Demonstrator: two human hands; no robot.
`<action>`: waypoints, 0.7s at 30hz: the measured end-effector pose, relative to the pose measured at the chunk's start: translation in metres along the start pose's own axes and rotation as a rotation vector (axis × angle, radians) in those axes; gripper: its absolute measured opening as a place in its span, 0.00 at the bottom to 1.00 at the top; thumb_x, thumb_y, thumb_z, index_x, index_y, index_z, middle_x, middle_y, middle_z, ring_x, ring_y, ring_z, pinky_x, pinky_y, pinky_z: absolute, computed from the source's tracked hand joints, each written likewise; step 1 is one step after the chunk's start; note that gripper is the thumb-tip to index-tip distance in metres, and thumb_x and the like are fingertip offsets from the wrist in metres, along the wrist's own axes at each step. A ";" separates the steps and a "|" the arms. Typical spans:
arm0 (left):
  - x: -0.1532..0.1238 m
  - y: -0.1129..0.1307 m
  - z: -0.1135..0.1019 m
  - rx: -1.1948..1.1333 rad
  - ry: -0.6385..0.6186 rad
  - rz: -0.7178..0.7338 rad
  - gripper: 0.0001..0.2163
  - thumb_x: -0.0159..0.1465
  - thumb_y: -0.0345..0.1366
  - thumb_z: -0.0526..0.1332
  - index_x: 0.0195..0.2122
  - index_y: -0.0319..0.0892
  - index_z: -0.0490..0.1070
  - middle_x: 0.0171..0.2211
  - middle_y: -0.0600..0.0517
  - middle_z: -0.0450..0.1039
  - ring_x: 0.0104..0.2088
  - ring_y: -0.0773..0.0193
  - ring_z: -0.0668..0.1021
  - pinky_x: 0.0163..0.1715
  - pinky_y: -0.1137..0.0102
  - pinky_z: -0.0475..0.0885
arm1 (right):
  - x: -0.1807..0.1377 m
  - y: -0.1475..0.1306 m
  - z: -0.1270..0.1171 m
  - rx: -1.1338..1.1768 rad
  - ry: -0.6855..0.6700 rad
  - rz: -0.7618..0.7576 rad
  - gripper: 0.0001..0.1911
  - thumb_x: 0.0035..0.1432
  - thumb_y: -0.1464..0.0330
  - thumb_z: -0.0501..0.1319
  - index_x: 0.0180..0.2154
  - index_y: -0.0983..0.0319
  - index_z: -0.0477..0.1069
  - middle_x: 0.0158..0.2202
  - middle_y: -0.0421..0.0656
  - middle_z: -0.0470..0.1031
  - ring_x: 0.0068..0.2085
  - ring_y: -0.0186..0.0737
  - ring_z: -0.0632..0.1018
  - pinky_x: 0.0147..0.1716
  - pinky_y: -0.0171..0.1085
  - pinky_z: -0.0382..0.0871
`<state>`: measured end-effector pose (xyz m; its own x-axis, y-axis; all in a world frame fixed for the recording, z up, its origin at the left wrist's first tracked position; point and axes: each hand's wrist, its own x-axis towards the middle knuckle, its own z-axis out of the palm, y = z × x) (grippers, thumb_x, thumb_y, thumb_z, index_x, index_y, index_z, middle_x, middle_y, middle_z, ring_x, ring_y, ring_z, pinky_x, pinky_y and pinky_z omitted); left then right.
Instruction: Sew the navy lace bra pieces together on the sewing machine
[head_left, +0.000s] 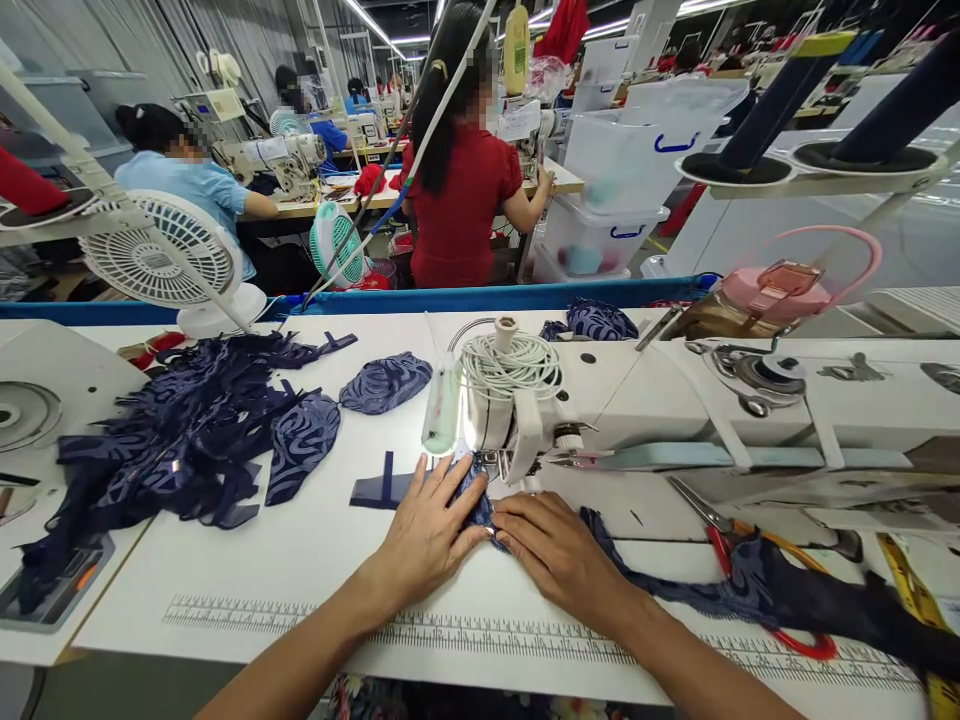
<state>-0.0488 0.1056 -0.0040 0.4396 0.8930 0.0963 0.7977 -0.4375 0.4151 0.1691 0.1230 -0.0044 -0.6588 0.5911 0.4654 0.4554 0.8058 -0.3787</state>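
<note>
At the needle of a white sewing machine [622,400], a piece of navy patterned fabric [478,500] lies partly under both hands. My left hand [433,525] rests on its left side, fingers stretched out and spread flat. From the right, my right hand [551,545] presses the fabric's edge, its fingers held together and bent, with the fingertips near my left thumb. Most of the fabric is hidden beneath the hands. Just left of my left hand lies a flat navy piece with a dark strip [386,490] across it.
Left is a heap of navy fabric pieces [187,430], with patterned cups [386,383] beside it. Red-handled scissors [720,540], a navy strip [810,595] and a yellow tape measure [911,590] lie right. A printed ruler [510,635] runs along the front. A fan [161,245] and co-workers are beyond.
</note>
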 end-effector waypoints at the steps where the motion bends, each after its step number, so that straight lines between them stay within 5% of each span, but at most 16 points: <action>1: 0.001 0.000 0.000 -0.005 0.004 0.000 0.25 0.68 0.47 0.53 0.66 0.49 0.55 0.64 0.42 0.59 0.67 0.46 0.55 0.64 0.43 0.44 | 0.000 0.000 0.000 -0.009 0.005 -0.001 0.11 0.66 0.74 0.54 0.47 0.63 0.71 0.43 0.48 0.76 0.43 0.41 0.75 0.43 0.43 0.72; 6: -0.005 0.005 -0.003 -0.104 0.101 0.003 0.24 0.67 0.45 0.57 0.64 0.52 0.59 0.64 0.43 0.60 0.67 0.45 0.57 0.64 0.42 0.44 | 0.000 -0.003 -0.003 -0.027 0.021 -0.046 0.11 0.65 0.75 0.54 0.46 0.63 0.72 0.41 0.47 0.77 0.43 0.42 0.76 0.44 0.44 0.71; 11: 0.000 0.002 -0.030 -0.110 0.302 -0.046 0.16 0.67 0.37 0.56 0.56 0.48 0.69 0.52 0.44 0.73 0.57 0.50 0.70 0.61 0.52 0.57 | 0.001 -0.004 -0.005 -0.022 0.044 -0.092 0.11 0.64 0.75 0.55 0.45 0.61 0.72 0.41 0.47 0.77 0.42 0.42 0.77 0.43 0.43 0.71; 14: 0.025 -0.020 -0.051 -0.111 0.415 -0.307 0.10 0.67 0.34 0.55 0.44 0.44 0.75 0.41 0.45 0.74 0.48 0.53 0.73 0.54 0.58 0.64 | 0.001 -0.003 -0.004 -0.016 0.060 -0.117 0.11 0.64 0.74 0.55 0.45 0.60 0.73 0.40 0.46 0.77 0.41 0.42 0.77 0.43 0.42 0.72; 16: 0.044 -0.041 -0.060 -0.116 0.513 -0.434 0.10 0.65 0.34 0.58 0.45 0.41 0.73 0.45 0.41 0.71 0.51 0.49 0.69 0.55 0.54 0.61 | 0.001 -0.003 -0.003 -0.026 0.070 -0.131 0.11 0.64 0.74 0.55 0.44 0.60 0.73 0.40 0.46 0.77 0.41 0.42 0.77 0.43 0.42 0.73; 21: 0.076 -0.086 -0.085 -0.317 0.634 -0.559 0.04 0.55 0.28 0.66 0.31 0.40 0.71 0.35 0.47 0.72 0.45 0.53 0.72 0.51 0.58 0.63 | 0.002 -0.005 -0.002 -0.072 0.088 -0.155 0.10 0.64 0.75 0.55 0.43 0.61 0.73 0.39 0.47 0.76 0.41 0.42 0.77 0.40 0.43 0.73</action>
<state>-0.1188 0.2203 0.0448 -0.3634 0.8982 0.2475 0.6343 0.0439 0.7718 0.1669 0.1203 0.0001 -0.6707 0.4583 0.5832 0.3964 0.8860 -0.2404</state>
